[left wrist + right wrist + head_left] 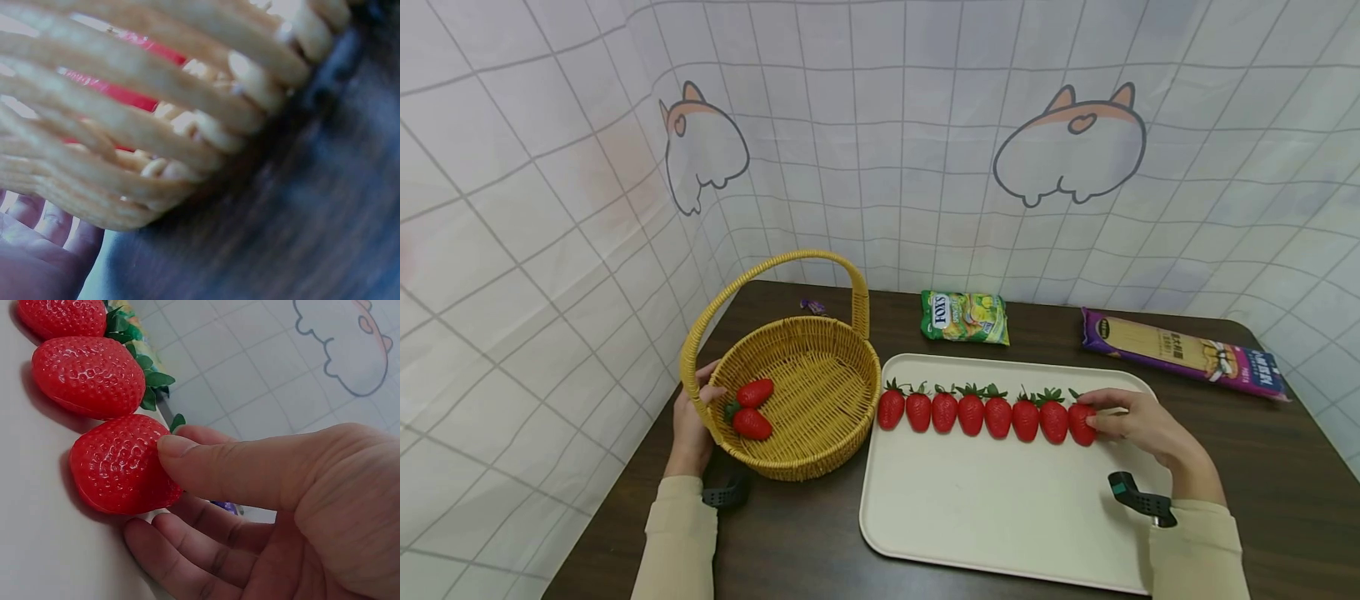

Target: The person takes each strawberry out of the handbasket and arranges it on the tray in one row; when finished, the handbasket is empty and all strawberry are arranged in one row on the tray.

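A yellow woven basket (805, 454) with a tall arched handle stands at the left, holding two red strawberries (752, 423). My left hand (691, 421) holds the basket's left rim, a digit lying over its edge by the handle's foot. In the left wrist view, fingers (53, 225) show against the wicker wall. On a white tray (970, 508), several strawberries (971, 414) lie side by side along the far part, leaves away from me. My right hand (1138, 421) pinches the rightmost strawberry (122, 465) between thumb and fingers near its leafy end, right at the tray surface.
Behind the tray lies a green candy bag (966, 317). A purple noodle packet (1183, 353) lies at the back right, and a small purple wrapper (812, 307) behind the basket. A patterned cloth (895, 167) hangs around the dark table (790, 533).
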Demonstrator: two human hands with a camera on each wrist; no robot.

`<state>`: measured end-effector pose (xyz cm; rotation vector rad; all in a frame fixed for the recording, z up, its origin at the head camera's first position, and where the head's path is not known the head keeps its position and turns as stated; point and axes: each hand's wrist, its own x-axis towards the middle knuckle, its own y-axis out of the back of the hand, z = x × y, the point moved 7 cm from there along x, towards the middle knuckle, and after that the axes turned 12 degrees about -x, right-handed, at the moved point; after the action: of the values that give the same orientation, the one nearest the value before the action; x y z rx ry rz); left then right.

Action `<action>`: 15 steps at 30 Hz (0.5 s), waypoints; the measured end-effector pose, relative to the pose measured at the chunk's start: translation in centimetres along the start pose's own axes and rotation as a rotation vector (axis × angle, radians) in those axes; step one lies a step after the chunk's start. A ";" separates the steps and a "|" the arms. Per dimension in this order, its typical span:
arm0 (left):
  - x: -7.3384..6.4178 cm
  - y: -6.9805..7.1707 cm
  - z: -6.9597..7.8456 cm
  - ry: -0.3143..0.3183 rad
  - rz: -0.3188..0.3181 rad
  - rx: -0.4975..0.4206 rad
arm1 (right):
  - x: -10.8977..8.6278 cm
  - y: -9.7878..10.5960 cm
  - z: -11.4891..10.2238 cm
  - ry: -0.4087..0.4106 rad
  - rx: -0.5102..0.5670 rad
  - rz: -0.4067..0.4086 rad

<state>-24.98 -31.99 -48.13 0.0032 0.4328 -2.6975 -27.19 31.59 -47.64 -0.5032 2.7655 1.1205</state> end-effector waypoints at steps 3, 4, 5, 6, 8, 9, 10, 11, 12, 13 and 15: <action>0.0 0.0 0.1 0.000 -0.001 -0.010 | -0.1 0.2 0.0 0.001 0.001 0.006; 0.0 -0.1 0.1 0.001 -0.002 -0.013 | -0.1 0.2 0.0 -0.006 -0.001 0.014; 0.0 -0.1 0.1 0.000 -0.003 -0.017 | -0.2 0.4 0.1 -0.018 -0.004 0.026; 0.0 -0.1 0.1 0.000 -0.003 -0.019 | -0.2 0.5 0.2 -0.032 -0.009 0.045; 0.0 -0.1 0.1 0.001 -0.002 -0.022 | -0.3 1.0 0.5 -0.065 -0.007 0.096; 0.0 -0.1 0.2 0.001 -0.002 -0.024 | -0.4 1.2 0.7 -0.081 0.001 0.126; 0.0 -0.1 0.2 -0.001 -0.003 -0.025 | -0.4 1.5 0.8 -0.094 0.009 0.157; 0.0 -0.1 0.2 -0.004 -0.002 -0.025 | -0.5 1.7 0.8 -0.104 0.017 0.186; 0.0 -0.1 0.2 -0.006 -0.003 -0.027 | -0.6 1.9 0.8 -0.111 0.026 0.212; 0.0 -0.1 0.2 -0.007 -0.007 -0.027 | -0.6 2.0 0.6 -0.113 0.038 0.233; 0.0 -0.1 0.2 -0.012 -0.007 -0.030 | -0.6 2.1 -0.1 -0.109 0.051 0.261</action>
<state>-25.00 -31.97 -47.91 -0.0227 0.4707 -2.6966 -27.40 33.14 -46.06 -0.0729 2.8124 1.0856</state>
